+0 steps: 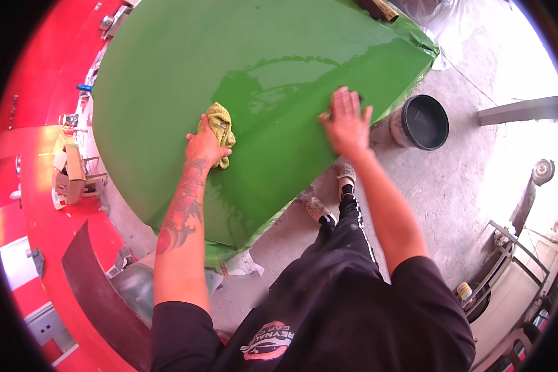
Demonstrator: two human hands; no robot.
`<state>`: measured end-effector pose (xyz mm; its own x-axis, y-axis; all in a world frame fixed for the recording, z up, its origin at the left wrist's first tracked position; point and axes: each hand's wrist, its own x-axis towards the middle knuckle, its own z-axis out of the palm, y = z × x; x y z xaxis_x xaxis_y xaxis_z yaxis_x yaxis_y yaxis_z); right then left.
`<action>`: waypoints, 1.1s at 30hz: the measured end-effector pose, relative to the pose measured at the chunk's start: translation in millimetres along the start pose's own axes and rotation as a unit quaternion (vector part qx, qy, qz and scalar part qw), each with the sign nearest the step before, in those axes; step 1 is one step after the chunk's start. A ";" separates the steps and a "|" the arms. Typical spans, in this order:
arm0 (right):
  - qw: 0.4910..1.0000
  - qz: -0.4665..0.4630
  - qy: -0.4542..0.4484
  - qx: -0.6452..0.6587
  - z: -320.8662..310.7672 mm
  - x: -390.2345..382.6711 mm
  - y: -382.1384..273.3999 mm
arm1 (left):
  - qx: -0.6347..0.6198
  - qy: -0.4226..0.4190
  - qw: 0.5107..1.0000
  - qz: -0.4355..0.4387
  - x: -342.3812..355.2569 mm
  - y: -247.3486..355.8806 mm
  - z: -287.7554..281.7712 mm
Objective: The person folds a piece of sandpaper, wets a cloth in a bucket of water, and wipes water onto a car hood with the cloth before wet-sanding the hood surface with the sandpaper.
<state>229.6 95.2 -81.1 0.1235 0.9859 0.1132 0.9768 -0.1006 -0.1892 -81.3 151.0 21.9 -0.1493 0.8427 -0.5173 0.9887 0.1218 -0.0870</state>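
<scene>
A large curved green panel [155,74] with wet streaks spans the upper middle, its edges wrapped in plastic. My left hand [208,142] grips a crumpled yellow cloth [219,118] resting on the panel. To the right, near the panel's edge, my right hand [347,127] presses on the green surface with fingers over a small dark pad [360,99], mostly hidden beneath them.
A black bucket [420,122] stands beside the panel. A grey beam [521,110] is at right, a light-coloured vehicle [521,266] lower right. A red wall [37,62], cardboard box [73,166] and dark curved panel [99,279] line the left. My feet are on concrete.
</scene>
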 end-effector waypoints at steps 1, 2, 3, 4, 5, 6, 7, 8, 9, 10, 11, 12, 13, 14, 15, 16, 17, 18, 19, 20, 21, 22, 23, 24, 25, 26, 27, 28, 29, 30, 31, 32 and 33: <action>0.999 -0.032 -0.022 -0.007 -6.0 -20.4 -35.6 | -0.005 -0.012 1.000 -0.007 -2.7 -3.3 -0.9; 0.995 -0.076 -0.060 -0.003 -10.8 -41.9 -70.9 | -0.005 -0.012 1.000 -0.010 -4.0 -6.4 0.5; 0.988 -0.116 -0.098 -0.002 -16.0 -65.7 -103.3 | 0.008 0.008 1.000 -0.005 -3.8 -7.8 3.9; 0.981 -0.165 -0.096 0.024 -13.6 -92.4 -133.2 | 0.021 0.029 0.999 0.002 -3.3 -6.6 5.9; 0.971 -0.214 -0.093 0.050 -6.0 -113.9 -150.4 | 0.022 0.029 0.999 0.004 -3.9 -6.3 4.2; 0.971 -0.214 -0.093 0.052 1.4 -126.4 -153.3 | 0.014 0.020 1.000 0.007 -5.2 -9.4 2.3; 0.950 -0.271 -0.093 0.127 0.1 -131.6 -153.8 | 0.007 0.010 1.000 0.014 -5.0 -8.5 0.9; 0.919 -0.327 -0.091 0.201 0.2 -133.8 -153.8 | 0.008 0.010 1.000 0.017 -5.4 -6.5 1.0; 0.920 -0.325 -0.091 0.201 3.2 -129.5 -146.0 | 0.014 0.016 1.000 0.011 -6.1 -4.4 1.7; 0.942 -0.283 -0.107 0.146 -11.6 -109.7 -133.2 | 0.019 0.021 1.000 -0.002 -7.5 -8.1 2.7; 0.960 -0.236 -0.122 0.087 -20.2 -89.6 -116.9 | 0.018 0.021 1.000 -0.002 -7.4 -6.7 2.8; 0.977 -0.181 -0.078 0.081 -19.9 -71.8 -99.8 | 0.022 0.029 0.999 0.002 -8.8 -4.3 1.7; 0.989 -0.124 -0.034 0.074 -18.3 -58.4 -88.9 | 0.025 0.036 0.999 0.007 -9.1 -2.6 0.8; 0.992 -0.111 0.003 0.064 -13.5 -55.5 -90.9 | 0.024 0.036 0.999 0.008 -8.9 -1.1 -1.2; 0.992 -0.110 0.003 0.063 -11.5 -63.1 -100.4 | 0.015 0.018 1.000 0.007 -8.4 0.9 -4.0; 0.988 -0.140 -0.052 0.040 -13.6 -77.1 -119.3 | 0.005 0.000 1.000 0.006 -6.0 2.1 -4.2; 0.979 -0.171 -0.106 0.018 -17.6 -93.2 -138.4 | 0.004 0.001 1.000 0.004 -4.2 -0.6 -2.2; 0.962 -0.237 -0.133 0.033 -18.4 -115.7 -156.1 | 0.006 0.007 1.000 0.008 -1.1 -4.1 1.8; 0.939 -0.302 -0.160 0.048 -15.2 -135.3 -167.1 | 0.010 0.013 1.000 0.009 -1.0 -8.3 3.4; 0.941 -0.296 -0.159 0.045 -6.3 -140.6 -162.6 | 0.010 0.013 1.000 0.016 0.1 -6.9 3.3; 0.929 -0.334 -0.135 0.088 3.5 -144.9 -154.5 | 0.012 0.019 1.000 0.017 -0.6 -6.1 4.1; 0.911 -0.374 -0.112 0.133 8.1 -150.2 -146.6 | 0.013 0.022 1.000 0.015 -2.7 -8.6 5.7; 0.927 -0.345 -0.113 0.093 -6.7 -134.3 -129.4 | 0.014 0.019 1.000 0.014 -2.8 -14.0 7.3; 0.948 -0.289 -0.107 0.080 -18.9 -112.9 -106.8 | 0.011 0.013 1.000 0.004 -3.3 -17.1 5.6; 0.970 -0.225 -0.062 0.063 -21.1 -88.7 -76.8 | 0.008 0.006 1.000 -0.002 -3.1 -14.2 5.6; 0.986 -0.159 -0.028 0.039 -27.1 -62.6 -46.1 | 0.003 -0.015 1.000 0.002 -6.0 -7.9 -2.6; 0.996 -0.081 -0.019 0.034 -32.5 -38.5 -16.2 | 0.004 -0.016 1.000 0.004 -6.3 -5.9 -0.7; 1.000 -0.011 -0.009 0.028 -33.2 -19.3 12.6 | 0.015 0.005 1.000 0.011 -5.6 -4.5 0.1; 0.999 0.007 0.040 0.019 -11.8 -12.6 39.1 | 0.026 0.028 0.999 0.021 -4.0 -0.4 -2.0; 0.999 0.012 0.036 0.010 -5.4 -15.9 31.7 | 0.028 0.028 0.999 0.020 -3.8 -1.2 -2.1; 0.999 0.016 0.034 0.001 -3.3 -20.6 18.1 | 0.026 0.012 1.000 0.007 -4.2 -0.3 -3.7; 1.000 -0.023 -0.002 -0.004 -6.8 -34.5 -4.0 | 0.024 -0.003 1.000 -0.005 -4.9 2.0 -4.4; 0.997 -0.064 -0.043 -0.012 -10.2 -57.2 -35.6 | 0.022 -0.008 1.000 -0.004 -1.6 -1.2 0.3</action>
<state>189.5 41.0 -70.9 -0.0171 0.9986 0.0498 0.9875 0.0247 -0.1556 -82.3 149.4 22.5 -0.1584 0.8332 -0.5298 0.9861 0.1058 -0.1285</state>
